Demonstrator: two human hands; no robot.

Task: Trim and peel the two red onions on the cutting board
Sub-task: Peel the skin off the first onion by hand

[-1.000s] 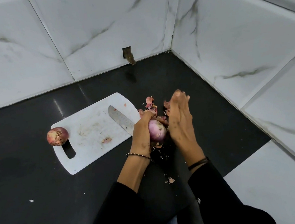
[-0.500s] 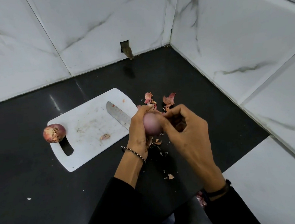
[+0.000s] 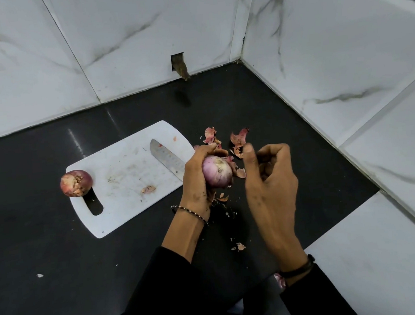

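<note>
Wore black sleeves [image 3: 160, 294], bore thin black-and-white beaded bracelet [image 3: 188, 211] at left wrist, doubled black band [image 3: 297, 269] at right wrist, showed dark smudges on left hand [image 3: 195, 183], right hand [image 3: 270, 187].

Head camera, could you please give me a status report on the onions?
Left hand grips the mostly peeled onion. Right hand curled beside it, contents unclear. Second onion unpeeled at cutting board edge.
</note>
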